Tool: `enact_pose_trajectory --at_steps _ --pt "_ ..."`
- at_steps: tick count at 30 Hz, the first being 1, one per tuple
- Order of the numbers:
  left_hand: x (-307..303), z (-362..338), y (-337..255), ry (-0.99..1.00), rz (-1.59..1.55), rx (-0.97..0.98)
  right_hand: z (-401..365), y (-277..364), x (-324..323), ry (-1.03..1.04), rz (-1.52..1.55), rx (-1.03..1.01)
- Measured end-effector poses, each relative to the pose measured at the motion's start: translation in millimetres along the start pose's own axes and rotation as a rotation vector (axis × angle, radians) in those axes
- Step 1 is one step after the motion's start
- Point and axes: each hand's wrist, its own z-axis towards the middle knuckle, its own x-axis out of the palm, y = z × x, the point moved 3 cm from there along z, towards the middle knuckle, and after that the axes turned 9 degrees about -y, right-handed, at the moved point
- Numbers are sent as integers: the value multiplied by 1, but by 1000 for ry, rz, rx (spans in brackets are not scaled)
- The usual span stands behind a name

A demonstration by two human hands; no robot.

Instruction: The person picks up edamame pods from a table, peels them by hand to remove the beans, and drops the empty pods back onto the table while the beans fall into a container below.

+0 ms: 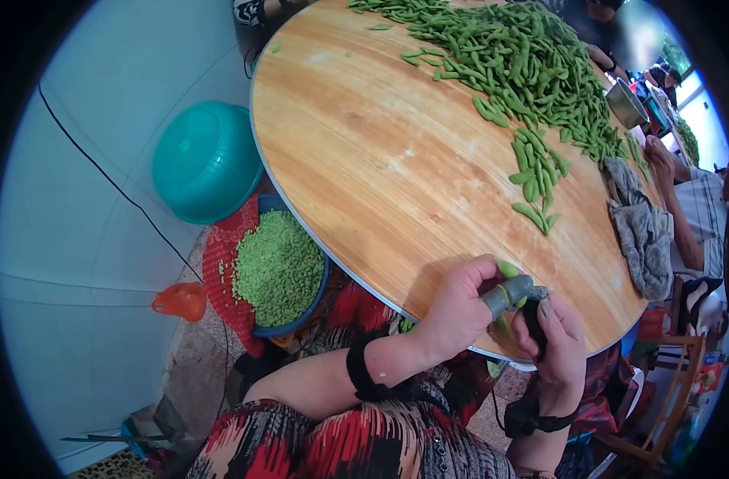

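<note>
Over the near edge of the round wooden table [364, 160], my left hand [456, 311] is closed on a green soybean pod [506, 269], which pokes out above its fingers. A grey sleeve with a yellow band [508, 295] covers a finger there. Close beside it is my right hand [562, 339], with its fingers curled in at the pod and dark covering [534, 326] around some of them. Whether the right fingers grip the same pod is partly hidden. Loose soybean pods [532, 172] lie on the table beyond both hands.
A large heap of pods [524, 60] covers the far side. A grey cloth [640, 231] lies at the right edge. Left of the table are a blue basin of shelled beans [280, 267], a red cloth [230, 271] and a teal basin [205, 164]. Another person's hands [663, 164] are at right.
</note>
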Motion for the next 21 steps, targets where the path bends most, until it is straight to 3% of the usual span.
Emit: enact_pose_trajectory --at_steps 5,7,10,11,13,15,18,19,21 --pt "3 0 -2 -29 108 16 -1 -6 -5 21 170 79" --pt "3 1 -2 13 276 157 0 -10 -4 -21 165 88" --pt "-4 1 -6 163 283 93 -4 -15 1 117 538 283" --pt "-4 3 -6 229 285 63 -5 -16 -1 82 548 261" --pt "2 4 -10 325 295 152 -7 -21 7 223 770 364" --pt "4 1 -12 160 203 65 -7 -22 8 146 764 359" --pt "14 -3 -19 111 331 107 -4 -12 5 -109 -44 -168" --pt "16 -4 -21 62 394 170 -5 -11 3 -125 -34 -175" --pt "11 -1 -23 25 580 151 -3 -3 -1 -271 -519 -422"
